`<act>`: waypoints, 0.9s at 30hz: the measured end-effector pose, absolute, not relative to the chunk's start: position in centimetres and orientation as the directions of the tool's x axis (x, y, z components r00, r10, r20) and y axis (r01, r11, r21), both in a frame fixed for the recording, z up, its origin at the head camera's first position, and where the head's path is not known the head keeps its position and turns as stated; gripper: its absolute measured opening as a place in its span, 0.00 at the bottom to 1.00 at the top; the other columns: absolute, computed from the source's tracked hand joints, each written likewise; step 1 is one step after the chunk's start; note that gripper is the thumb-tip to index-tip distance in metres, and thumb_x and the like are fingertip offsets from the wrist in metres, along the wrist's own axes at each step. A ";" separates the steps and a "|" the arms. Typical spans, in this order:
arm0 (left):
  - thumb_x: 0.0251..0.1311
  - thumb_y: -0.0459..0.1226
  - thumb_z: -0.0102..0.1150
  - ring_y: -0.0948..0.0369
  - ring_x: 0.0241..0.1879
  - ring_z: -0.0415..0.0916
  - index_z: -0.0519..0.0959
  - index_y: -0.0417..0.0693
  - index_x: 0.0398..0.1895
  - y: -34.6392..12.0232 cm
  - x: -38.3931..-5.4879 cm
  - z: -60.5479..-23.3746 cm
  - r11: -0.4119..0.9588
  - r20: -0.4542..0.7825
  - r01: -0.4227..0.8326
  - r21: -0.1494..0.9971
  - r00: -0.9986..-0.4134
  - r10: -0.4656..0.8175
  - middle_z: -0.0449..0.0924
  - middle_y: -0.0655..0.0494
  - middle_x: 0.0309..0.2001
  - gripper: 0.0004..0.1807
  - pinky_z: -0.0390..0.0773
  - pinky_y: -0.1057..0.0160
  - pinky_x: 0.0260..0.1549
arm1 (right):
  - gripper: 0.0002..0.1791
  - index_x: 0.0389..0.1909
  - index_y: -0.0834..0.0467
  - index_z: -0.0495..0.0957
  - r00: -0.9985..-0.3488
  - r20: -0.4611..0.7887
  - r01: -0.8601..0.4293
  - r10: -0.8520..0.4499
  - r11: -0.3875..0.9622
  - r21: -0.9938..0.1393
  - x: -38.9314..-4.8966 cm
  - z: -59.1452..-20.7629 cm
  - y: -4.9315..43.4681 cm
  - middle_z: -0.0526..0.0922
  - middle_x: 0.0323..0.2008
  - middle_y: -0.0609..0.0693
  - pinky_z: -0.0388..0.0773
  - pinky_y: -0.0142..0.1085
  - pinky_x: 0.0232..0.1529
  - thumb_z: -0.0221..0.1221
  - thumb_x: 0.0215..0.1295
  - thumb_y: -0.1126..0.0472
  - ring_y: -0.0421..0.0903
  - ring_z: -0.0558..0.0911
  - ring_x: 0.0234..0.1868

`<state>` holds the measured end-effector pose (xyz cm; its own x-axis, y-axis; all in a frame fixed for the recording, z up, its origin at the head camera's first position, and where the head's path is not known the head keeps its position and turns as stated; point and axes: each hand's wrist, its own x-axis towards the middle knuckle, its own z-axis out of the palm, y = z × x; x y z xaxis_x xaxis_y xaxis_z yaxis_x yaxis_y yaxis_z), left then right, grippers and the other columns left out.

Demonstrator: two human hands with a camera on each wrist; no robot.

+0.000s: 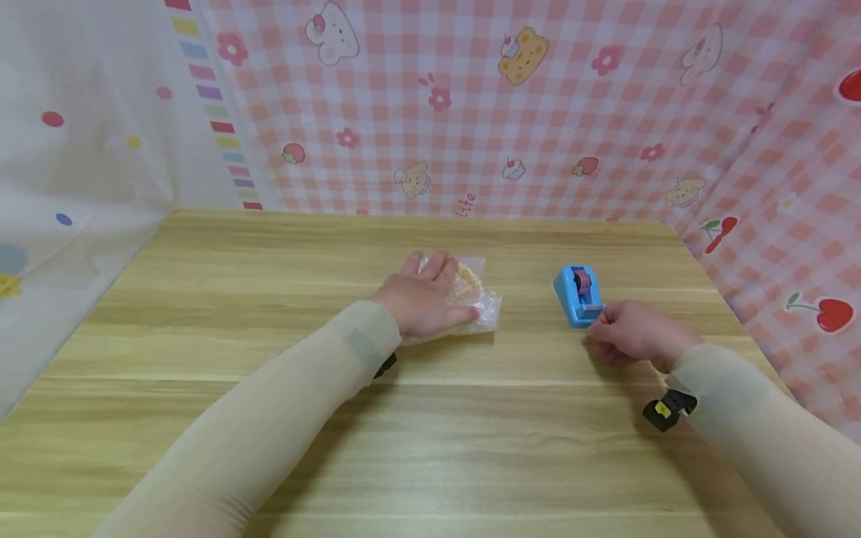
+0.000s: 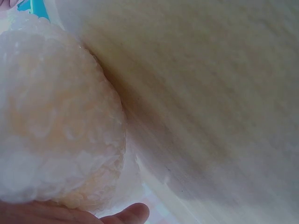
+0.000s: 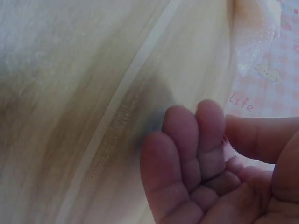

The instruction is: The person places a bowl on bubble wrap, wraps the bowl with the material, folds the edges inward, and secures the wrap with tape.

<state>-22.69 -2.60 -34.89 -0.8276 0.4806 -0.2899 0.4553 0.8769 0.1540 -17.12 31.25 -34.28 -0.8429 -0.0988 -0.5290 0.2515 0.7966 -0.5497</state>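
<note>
A bubble-wrapped bundle (image 1: 487,308) lies on the table, something pale orange showing through the clear wrap; it fills the left side of the left wrist view. My left hand (image 1: 422,300) rests on it, fingers straight and spread, thumb over its near side. To the right stands a blue tape dispenser (image 1: 572,299) with a pinkish roll (image 1: 582,282) in it. My right hand (image 1: 635,332) is at the dispenser's cutter end, thumb and index finger pinching the tape's end, which is mostly hidden by the fingertips. Its other fingers (image 3: 161,161) are curled in the right wrist view.
The wood-grain table (image 1: 430,448) extends around both hands. Behind it hangs a pink checked cloth (image 1: 390,97), with more on the right, and a white dotted cloth (image 1: 87,149) covers the left. A black wrist-camera mount (image 1: 662,413) sits under the right wrist.
</note>
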 end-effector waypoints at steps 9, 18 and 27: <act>0.68 0.77 0.29 0.42 0.86 0.26 0.34 0.50 0.87 -2.6 -22.7 -34.9 0.877 -0.289 0.457 0.148 -0.828 0.480 0.26 0.54 0.88 0.58 0.55 0.39 0.80 | 0.08 0.38 0.61 0.79 -0.874 -0.434 0.015 -0.220 0.879 -0.477 -16.6 -33.9 30.2 0.79 0.27 0.48 0.74 0.36 0.32 0.58 0.76 0.61 0.45 0.76 0.31; 0.68 0.78 0.28 0.42 0.86 0.27 0.34 0.51 0.87 -2.6 -22.7 -34.9 0.878 -0.285 0.455 0.151 -0.830 0.479 0.27 0.54 0.88 0.58 0.54 0.40 0.80 | 0.07 0.41 0.59 0.80 -0.880 -0.393 -0.092 -0.265 0.909 -0.406 -16.3 -33.1 28.8 0.78 0.26 0.47 0.69 0.36 0.27 0.58 0.77 0.59 0.44 0.72 0.27; 0.67 0.78 0.29 0.41 0.86 0.27 0.34 0.51 0.87 -2.7 -22.7 -34.9 0.877 -0.288 0.456 0.150 -0.829 0.480 0.26 0.54 0.88 0.58 0.54 0.38 0.80 | 0.06 0.41 0.58 0.80 -0.883 -0.361 -0.166 -0.300 0.918 -0.359 -16.5 -32.5 27.6 0.80 0.27 0.45 0.69 0.37 0.29 0.58 0.73 0.60 0.44 0.73 0.28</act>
<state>-22.74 -2.66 -34.95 -0.8285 0.4801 -0.2882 0.4562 0.8772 0.1498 -16.47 27.63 -32.49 -0.8829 -0.3004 -0.3609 -0.1656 0.9184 -0.3593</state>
